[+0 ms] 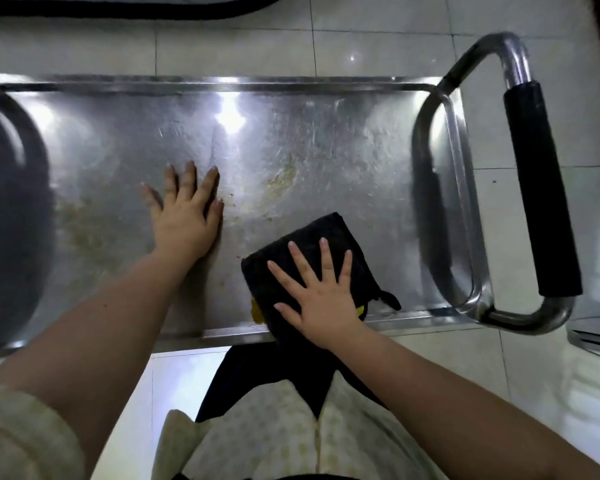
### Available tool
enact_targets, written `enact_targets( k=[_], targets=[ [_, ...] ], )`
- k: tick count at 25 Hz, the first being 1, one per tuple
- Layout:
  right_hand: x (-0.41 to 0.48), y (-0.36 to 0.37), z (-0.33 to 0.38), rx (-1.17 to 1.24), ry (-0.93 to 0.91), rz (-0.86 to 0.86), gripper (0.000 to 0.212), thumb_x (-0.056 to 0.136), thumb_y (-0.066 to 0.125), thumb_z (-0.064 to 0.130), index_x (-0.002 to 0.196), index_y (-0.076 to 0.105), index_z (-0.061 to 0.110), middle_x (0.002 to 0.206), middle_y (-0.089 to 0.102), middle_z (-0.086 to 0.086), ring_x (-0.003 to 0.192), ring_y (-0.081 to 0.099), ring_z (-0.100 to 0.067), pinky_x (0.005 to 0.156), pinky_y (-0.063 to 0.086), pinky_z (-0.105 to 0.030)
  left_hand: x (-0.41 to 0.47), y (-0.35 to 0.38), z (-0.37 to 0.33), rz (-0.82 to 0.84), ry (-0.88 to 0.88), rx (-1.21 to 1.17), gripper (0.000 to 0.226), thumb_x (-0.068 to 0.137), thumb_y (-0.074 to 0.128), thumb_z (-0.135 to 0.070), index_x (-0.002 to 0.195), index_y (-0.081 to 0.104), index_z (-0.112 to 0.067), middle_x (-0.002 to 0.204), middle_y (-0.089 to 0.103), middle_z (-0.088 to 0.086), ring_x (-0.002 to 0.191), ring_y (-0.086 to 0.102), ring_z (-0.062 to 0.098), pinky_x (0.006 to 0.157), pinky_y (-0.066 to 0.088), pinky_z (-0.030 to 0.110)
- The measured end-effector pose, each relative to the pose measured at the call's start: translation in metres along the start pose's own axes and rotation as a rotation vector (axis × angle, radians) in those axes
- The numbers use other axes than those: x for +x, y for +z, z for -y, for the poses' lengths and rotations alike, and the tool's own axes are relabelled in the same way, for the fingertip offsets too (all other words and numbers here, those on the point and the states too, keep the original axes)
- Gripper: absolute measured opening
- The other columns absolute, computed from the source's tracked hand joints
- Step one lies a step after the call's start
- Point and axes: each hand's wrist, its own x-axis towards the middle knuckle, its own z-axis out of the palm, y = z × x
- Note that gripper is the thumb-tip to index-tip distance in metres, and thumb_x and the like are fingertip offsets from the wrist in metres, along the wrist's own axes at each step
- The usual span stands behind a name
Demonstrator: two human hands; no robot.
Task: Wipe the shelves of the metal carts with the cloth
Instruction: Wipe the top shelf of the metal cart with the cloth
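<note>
Cloth (pixel 312 230), black, flat under splayed right hand (pixel 323 303); left hand (pixel 186 220) straight-fingered, empty, flat on steel cart shelf (pixel 326 150).

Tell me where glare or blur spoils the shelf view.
Head view: bright glare whitens the shelf near its far rim; the left edge is dark and smeared; the handle bows with wide-angle distortion; left hand, right hand, cloth and yellowish stains read clearly.

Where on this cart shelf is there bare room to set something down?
Widest bare patch: the back of the shelf, between the far rim and the left hand. A smaller one lies between the cloth and the handle. Crowded along the near edge: the left hand lies flat there and the right hand presses the cloth.
</note>
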Motion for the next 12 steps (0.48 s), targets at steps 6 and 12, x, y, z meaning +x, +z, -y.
enact_targets(
  k=[6, 12],
  targets=[
    [0.025, -0.008, -0.001, -0.019, -0.04, 0.052, 0.068, 0.091, 0.027, 0.073, 0.151, 0.009, 0.048, 0.164, 0.003, 0.003, 0.144, -0.003, -0.051, 0.102, 0.006, -0.08, 0.047, -0.012, 0.047, 0.039, 0.042, 0.095, 0.063, 0.096, 0.026, -0.064, 0.153, 0.009, -0.045, 0.164, -0.005, 0.001, 0.149, -0.012, 0.03, 0.113, -0.008, 0.065],
    [0.193, -0.043, -0.029, 0.059, 0.221, 0.06, 0.067, 0.087, 0.013, 0.078, 0.145, -0.013, 0.057, 0.161, -0.022, 0.007, 0.142, -0.023, -0.045, 0.104, -0.01, -0.075, 0.05, -0.006, 0.051, -0.007, 0.069, 0.044, 0.066, 0.09, 0.021, -0.069, 0.151, 0.007, -0.048, 0.164, -0.005, 0.003, 0.148, -0.012, 0.033, 0.11, -0.012, 0.068]
  ],
)
